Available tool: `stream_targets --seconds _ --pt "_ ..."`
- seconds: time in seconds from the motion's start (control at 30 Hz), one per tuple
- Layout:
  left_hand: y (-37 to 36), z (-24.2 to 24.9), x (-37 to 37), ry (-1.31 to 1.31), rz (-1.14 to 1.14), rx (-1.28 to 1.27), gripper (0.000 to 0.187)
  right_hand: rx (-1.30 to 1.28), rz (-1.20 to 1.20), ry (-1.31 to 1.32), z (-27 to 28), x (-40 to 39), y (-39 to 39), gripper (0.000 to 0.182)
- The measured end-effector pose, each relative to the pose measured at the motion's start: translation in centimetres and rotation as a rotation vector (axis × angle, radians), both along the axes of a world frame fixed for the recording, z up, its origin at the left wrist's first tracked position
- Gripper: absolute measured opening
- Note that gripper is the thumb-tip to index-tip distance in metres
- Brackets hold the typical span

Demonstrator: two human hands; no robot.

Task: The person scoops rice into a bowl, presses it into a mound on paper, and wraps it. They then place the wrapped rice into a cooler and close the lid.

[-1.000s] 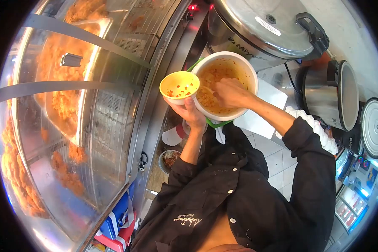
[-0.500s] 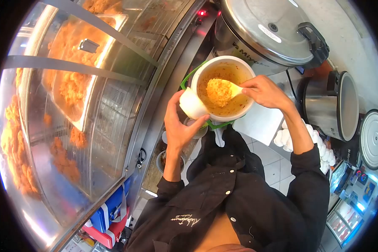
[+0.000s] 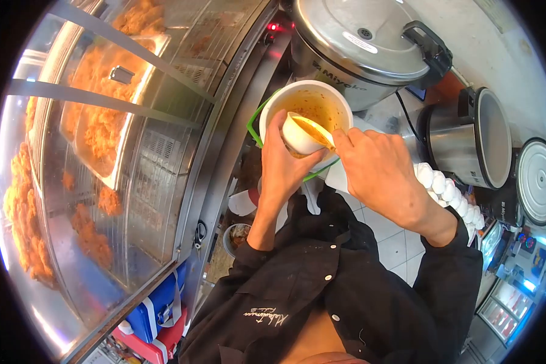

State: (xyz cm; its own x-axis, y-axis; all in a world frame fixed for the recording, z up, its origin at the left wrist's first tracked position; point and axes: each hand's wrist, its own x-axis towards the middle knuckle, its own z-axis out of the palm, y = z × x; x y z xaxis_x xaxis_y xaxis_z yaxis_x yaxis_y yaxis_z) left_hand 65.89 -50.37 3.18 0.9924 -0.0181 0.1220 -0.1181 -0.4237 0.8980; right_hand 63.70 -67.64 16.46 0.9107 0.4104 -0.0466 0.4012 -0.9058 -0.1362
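My left hand (image 3: 285, 161) grips a small white cup (image 3: 297, 136), tilted, over the mouth of a white bucket (image 3: 264, 118). Closed around the handle of a spoon, my right hand (image 3: 385, 173) is at the cup's right side. Most of the spoon (image 3: 329, 144) is hidden by the fingers and the cup's rim; its visible end is coated in yellow-orange. Inside the bucket, a yellow-orange coating with dark red flecks covers the wall. A green handle (image 3: 253, 126) hangs on the bucket's left.
A glass cabinet (image 3: 164, 151) with fried food (image 3: 100, 127) fills the left. A large lidded cooker (image 3: 346, 36) stands behind the bucket, an open steel pot (image 3: 494, 139) to the right. White round things (image 3: 446, 188) lie near my right wrist. A bowl (image 3: 232, 239) sits below left.
The spoon, earlier heaped with yellow-orange food inside the bucket, is now at the cup's mouth. My right hand has come down and turned over; the cup has moved right, over the bucket.
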Motion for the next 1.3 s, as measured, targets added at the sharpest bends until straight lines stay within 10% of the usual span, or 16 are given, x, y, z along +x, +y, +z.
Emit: stream_targets --seconds 0.2,0.33,0.67,0.97,1.3 --pt "-0.4 -1.4 0.5 0.085 -0.059 -0.569 0.085 0.028 -0.087 -0.129 2.6 0.5 -2.0 0.014" --pt "0.9 -2.3 -0.1 -0.094 0.061 -0.482 0.081 0.068 -0.143 -0.164 1.0 2.4 -3.3 0.010" --pt "1.5 -9.6 0.8 -0.271 0.334 -0.633 0.089 -0.419 -0.049 0.258 -20.8 11.5 3.4 0.019" --pt "0.1 -10.5 1.0 -0.249 0.429 -0.730 0.088 -0.319 0.410 0.305 -21.0 11.8 2.9 0.021" --pt "0.8 -10.9 0.2 -0.179 0.410 -0.770 0.099 -0.436 0.284 0.312 -16.8 12.4 3.0 0.021"
